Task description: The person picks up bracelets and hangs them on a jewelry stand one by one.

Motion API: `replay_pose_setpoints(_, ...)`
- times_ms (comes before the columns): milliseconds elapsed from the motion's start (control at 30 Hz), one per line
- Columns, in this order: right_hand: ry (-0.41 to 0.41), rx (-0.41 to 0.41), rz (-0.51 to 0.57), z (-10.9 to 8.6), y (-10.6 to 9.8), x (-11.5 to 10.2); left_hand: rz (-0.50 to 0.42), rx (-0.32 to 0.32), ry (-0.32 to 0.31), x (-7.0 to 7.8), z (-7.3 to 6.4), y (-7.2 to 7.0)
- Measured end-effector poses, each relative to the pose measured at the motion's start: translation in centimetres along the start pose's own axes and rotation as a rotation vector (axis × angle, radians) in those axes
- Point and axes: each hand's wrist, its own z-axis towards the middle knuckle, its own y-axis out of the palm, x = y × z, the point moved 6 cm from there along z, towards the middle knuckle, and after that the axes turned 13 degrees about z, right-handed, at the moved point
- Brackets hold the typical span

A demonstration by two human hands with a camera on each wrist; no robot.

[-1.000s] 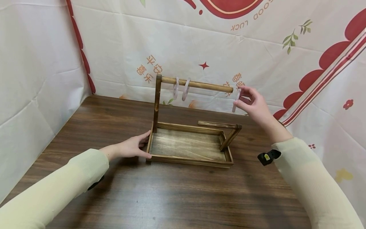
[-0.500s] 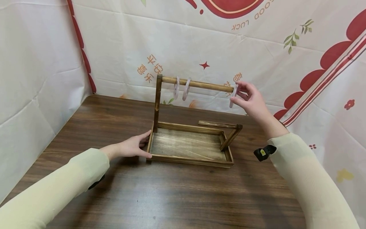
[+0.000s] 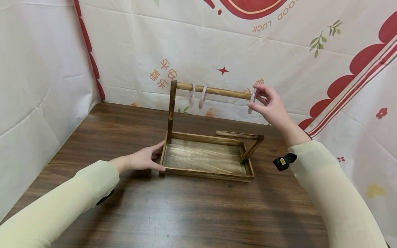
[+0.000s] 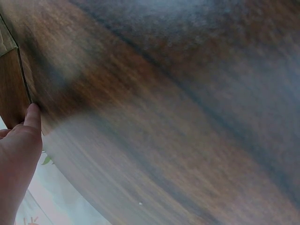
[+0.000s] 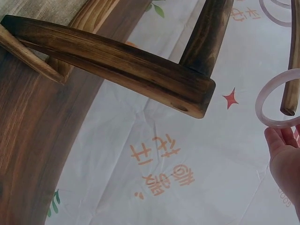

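My right hand [image 3: 270, 104] pinches a pale lilac bangle [image 3: 252, 104] at the free right end of the upper wooden bar [image 3: 223, 92]. In the right wrist view the bar's tip shows inside the bangle [image 5: 263, 104]. Two similar bangles, one at the left [image 3: 192, 95] and one beside it [image 3: 203, 97], hang near the bar's post. My left hand [image 3: 143, 159] holds the left end of the stand's wooden tray [image 3: 204, 175], thumb at the front corner and fingers along the short side. The left wrist view shows the thumb against the tray's side.
A shorter, lower wooden bar [image 3: 237, 134] points left from a slanted post [image 3: 250, 150] at the tray's right end. The stand rests on a dark brown table [image 3: 198, 210]. Printed white cloth [image 3: 133, 44] hangs behind the table and along both sides.
My right hand has moved left and slightly up, bringing the bangle from just off the bar's free end to around it. The left hand and stand have stayed put.
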Motion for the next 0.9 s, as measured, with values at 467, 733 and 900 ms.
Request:
replay_pose_setpoints(467,-0.009,-0.012,-0.072,0.9,0.5,-0.8,0.002,-0.005,0.006,0.1,0.0,0.1)
replay_pose_setpoints(733,-0.034,-0.031,-0.088,1.3,0.9,-1.6,-0.003,0.0,-0.003,0.1,-0.1,0.0)
replay_pose_setpoints(900,-0.047,-0.039,-0.094,1.5,1.4,-1.9,0.014,0.004,0.004,0.1,-0.1,0.0)
